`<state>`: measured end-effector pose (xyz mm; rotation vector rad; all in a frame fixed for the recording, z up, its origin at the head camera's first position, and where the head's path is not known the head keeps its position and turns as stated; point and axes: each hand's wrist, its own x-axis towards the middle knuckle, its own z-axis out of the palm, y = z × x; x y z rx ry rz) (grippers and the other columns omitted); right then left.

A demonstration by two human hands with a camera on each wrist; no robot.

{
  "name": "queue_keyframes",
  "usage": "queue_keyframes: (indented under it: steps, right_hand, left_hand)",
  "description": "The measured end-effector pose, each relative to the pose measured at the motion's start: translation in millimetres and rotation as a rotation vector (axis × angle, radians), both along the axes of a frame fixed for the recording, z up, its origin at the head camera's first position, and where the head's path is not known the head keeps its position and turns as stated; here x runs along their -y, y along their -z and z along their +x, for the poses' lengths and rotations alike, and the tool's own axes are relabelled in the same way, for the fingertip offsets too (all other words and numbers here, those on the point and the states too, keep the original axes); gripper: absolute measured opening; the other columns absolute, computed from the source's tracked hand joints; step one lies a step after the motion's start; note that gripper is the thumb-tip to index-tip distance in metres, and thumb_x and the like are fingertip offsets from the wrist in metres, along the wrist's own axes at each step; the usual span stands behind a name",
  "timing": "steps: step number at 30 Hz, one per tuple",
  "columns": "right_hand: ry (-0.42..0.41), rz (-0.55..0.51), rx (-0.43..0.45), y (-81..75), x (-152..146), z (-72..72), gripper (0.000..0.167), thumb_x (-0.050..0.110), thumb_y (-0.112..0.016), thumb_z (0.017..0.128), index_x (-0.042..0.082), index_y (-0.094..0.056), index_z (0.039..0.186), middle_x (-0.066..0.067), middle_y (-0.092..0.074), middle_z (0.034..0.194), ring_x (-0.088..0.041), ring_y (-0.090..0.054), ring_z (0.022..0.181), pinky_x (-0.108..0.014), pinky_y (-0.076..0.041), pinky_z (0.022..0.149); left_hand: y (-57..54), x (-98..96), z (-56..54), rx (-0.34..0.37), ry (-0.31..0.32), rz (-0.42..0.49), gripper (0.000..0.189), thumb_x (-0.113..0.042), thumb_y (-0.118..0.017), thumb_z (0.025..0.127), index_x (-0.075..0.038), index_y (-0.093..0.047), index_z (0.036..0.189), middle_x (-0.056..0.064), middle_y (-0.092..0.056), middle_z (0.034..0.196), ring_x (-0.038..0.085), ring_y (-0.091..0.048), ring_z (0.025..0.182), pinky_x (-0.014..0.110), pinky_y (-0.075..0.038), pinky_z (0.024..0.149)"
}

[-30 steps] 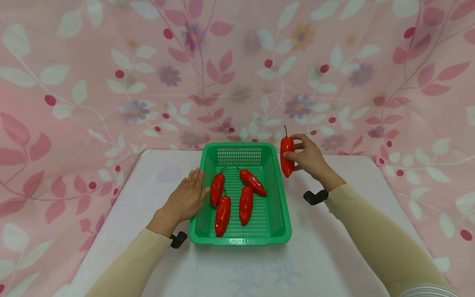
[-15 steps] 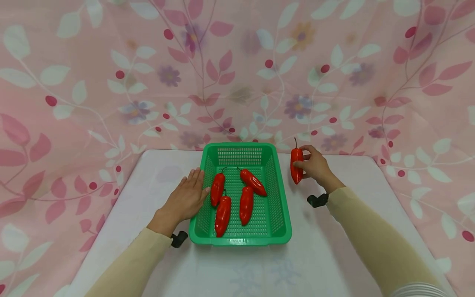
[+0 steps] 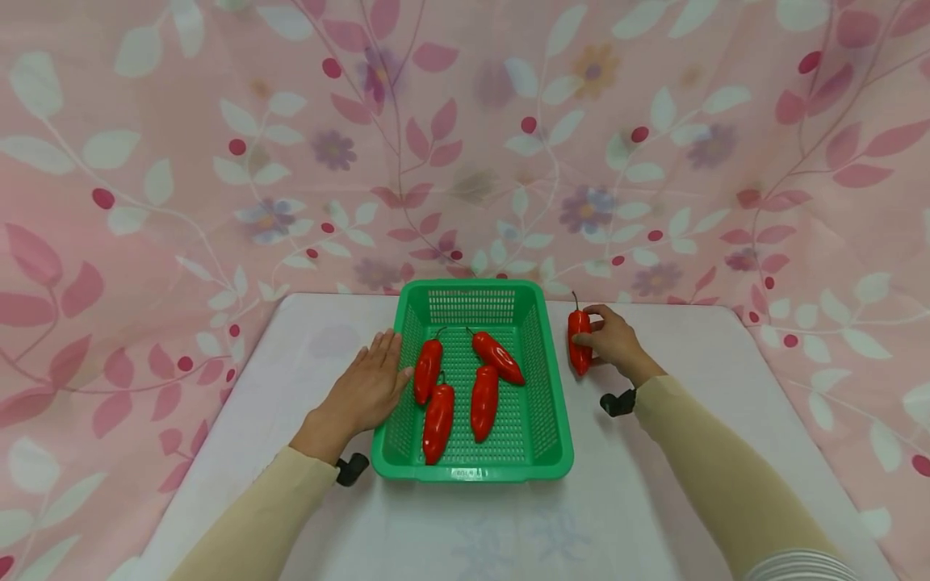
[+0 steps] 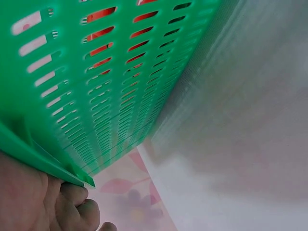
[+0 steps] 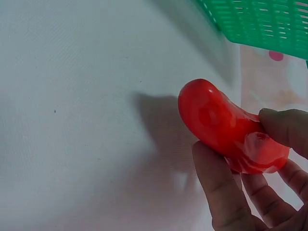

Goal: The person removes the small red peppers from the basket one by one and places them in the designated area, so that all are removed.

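My right hand (image 3: 613, 339) pinches a red chili pepper (image 3: 580, 343) between thumb and fingers, to the right of the green basket (image 3: 472, 474). In the right wrist view the pepper (image 5: 226, 130) hangs close over the white table, with its shadow beside it. Several more red peppers lie in the basket, one of them a pepper (image 3: 484, 403) near its middle. My left hand (image 3: 363, 387) rests with straight fingers on the basket's left rim. From the left wrist view, part of this hand (image 4: 48, 202) shows under the rim, and red shows through the slots.
A white-covered table (image 3: 654, 468) carries the basket. Behind it and at both sides hangs a pink floral cloth (image 3: 465, 161). Each wrist wears a small black device, such as the right wrist's camera mount (image 3: 617, 402).
My right hand has moved right, away from the basket's rim, and then down towards the table with the pepper. The left hand and the peppers in the basket have stayed put.
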<state>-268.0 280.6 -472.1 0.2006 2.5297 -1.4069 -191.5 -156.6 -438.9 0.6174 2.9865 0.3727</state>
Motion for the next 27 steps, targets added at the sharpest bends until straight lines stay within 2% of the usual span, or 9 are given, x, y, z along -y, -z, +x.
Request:
queue_keyframes:
  steps: [11, 27]
  right_hand:
    - [-0.004, 0.026, -0.001, 12.5, 1.5, -0.9, 0.069, 0.017, -0.069, 0.101, 0.007, -0.035, 0.160, -0.031, -0.049, 0.146, -0.044, -0.061, 0.121, -0.048, -0.066, 0.082]
    - [-0.021, 0.059, 0.008, 16.9, 2.0, -4.8, 0.071, 0.019, -0.068, 0.101, 0.007, -0.034, 0.163, -0.031, -0.048, 0.149, -0.045, -0.058, 0.128, -0.045, -0.065, 0.090]
  left_hand:
    - [0.4, -0.7, -0.4, 0.011, -0.007, -0.003, 0.073, -0.036, -0.047, 0.113, 0.009, -0.020, 0.164, 0.027, -0.021, 0.172, 0.046, -0.018, 0.161, 0.061, -0.022, 0.129]
    - [2.6, -0.6, -0.4, 0.000, -0.004, 0.012, 0.073, -0.034, -0.048, 0.112, 0.009, -0.020, 0.164, 0.028, -0.022, 0.172, 0.046, -0.019, 0.160, 0.061, -0.024, 0.128]
